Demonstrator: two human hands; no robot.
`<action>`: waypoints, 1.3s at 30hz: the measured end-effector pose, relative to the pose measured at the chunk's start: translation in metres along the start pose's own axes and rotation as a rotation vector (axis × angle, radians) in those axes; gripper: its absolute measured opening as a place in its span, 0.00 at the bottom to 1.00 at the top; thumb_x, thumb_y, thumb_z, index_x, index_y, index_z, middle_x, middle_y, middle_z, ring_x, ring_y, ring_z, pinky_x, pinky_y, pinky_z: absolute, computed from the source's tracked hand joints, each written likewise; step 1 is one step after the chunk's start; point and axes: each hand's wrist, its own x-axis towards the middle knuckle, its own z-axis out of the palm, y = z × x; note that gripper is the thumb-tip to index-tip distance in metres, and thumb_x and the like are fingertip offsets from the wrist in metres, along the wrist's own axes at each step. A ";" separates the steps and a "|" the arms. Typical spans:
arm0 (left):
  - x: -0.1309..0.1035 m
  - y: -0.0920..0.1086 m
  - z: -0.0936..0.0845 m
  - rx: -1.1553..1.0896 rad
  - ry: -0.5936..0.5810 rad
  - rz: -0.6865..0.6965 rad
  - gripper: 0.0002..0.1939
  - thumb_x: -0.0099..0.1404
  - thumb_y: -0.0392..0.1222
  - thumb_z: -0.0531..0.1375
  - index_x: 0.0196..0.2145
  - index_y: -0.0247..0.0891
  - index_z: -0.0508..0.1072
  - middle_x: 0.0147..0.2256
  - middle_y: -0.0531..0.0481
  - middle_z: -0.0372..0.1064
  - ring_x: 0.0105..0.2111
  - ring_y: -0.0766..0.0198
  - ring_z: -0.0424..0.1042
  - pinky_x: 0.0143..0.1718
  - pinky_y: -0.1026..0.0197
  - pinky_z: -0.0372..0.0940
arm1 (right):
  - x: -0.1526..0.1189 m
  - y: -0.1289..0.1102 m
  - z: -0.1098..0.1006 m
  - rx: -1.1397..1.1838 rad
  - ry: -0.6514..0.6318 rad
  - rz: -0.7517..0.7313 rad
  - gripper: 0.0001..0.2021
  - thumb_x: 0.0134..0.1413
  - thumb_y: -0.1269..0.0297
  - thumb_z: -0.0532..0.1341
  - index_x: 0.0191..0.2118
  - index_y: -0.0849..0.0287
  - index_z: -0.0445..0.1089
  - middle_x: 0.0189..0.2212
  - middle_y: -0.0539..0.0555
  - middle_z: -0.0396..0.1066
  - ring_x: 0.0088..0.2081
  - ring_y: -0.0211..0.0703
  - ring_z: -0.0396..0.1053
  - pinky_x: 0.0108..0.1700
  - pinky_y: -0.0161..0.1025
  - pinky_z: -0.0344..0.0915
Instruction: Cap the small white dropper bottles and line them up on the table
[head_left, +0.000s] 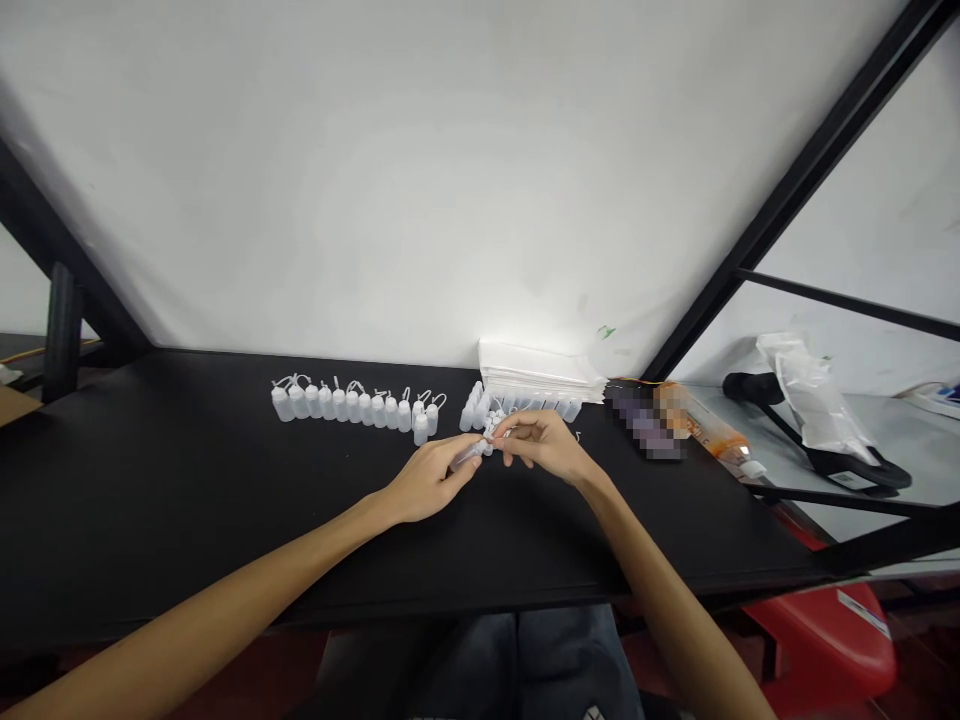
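Near the middle of the black table, my left hand [433,480] is wrapped round a small translucent bottle [466,456] that tilts up to the right. The fingers of my right hand [541,440] pinch at the bottle's top; the small part between them is too small to make out. Just behind my hands lies a pile of small white caps [495,420]. A row of capped bottles [352,404] with looped straps stands to the left, and one bottle [421,430] stands in front of its right end. More bottles [472,408] stand behind the hands, partly hidden.
A stack of white sheets [540,370] lies against the wall. To the right are a blurred dark object [645,425], an orange-labelled drink bottle [709,430] on its side and a black metal frame [750,245]. A red stool [829,645] is below right.
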 end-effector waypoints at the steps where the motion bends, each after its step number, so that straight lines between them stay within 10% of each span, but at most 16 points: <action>1: 0.000 0.000 0.000 -0.005 0.000 -0.005 0.19 0.71 0.45 0.49 0.53 0.36 0.69 0.29 0.52 0.69 0.25 0.66 0.63 0.29 0.65 0.58 | 0.000 0.002 0.002 0.001 -0.002 -0.005 0.13 0.49 0.55 0.68 0.34 0.61 0.75 0.19 0.51 0.71 0.21 0.37 0.67 0.19 0.30 0.56; 19: -0.001 -0.004 0.003 0.081 -0.012 -0.002 0.23 0.72 0.48 0.48 0.60 0.36 0.65 0.43 0.44 0.74 0.31 0.62 0.69 0.36 0.61 0.63 | -0.001 0.001 0.007 -0.014 -0.028 -0.007 0.14 0.50 0.55 0.67 0.33 0.63 0.76 0.21 0.53 0.73 0.24 0.42 0.74 0.19 0.30 0.60; 29: -0.001 -0.003 0.002 0.129 -0.088 -0.019 0.26 0.72 0.48 0.47 0.65 0.39 0.55 0.30 0.52 0.70 0.28 0.62 0.68 0.33 0.62 0.60 | -0.003 0.001 0.005 0.062 -0.091 0.036 0.20 0.49 0.57 0.68 0.46 0.58 0.66 0.31 0.54 0.77 0.21 0.42 0.75 0.17 0.30 0.60; 39: -0.002 -0.002 -0.002 0.049 -0.127 -0.072 0.28 0.72 0.51 0.46 0.64 0.35 0.54 0.27 0.53 0.66 0.28 0.61 0.66 0.32 0.61 0.59 | -0.002 0.007 0.007 0.035 -0.122 0.008 0.15 0.49 0.57 0.68 0.38 0.64 0.74 0.28 0.55 0.77 0.24 0.41 0.76 0.19 0.29 0.62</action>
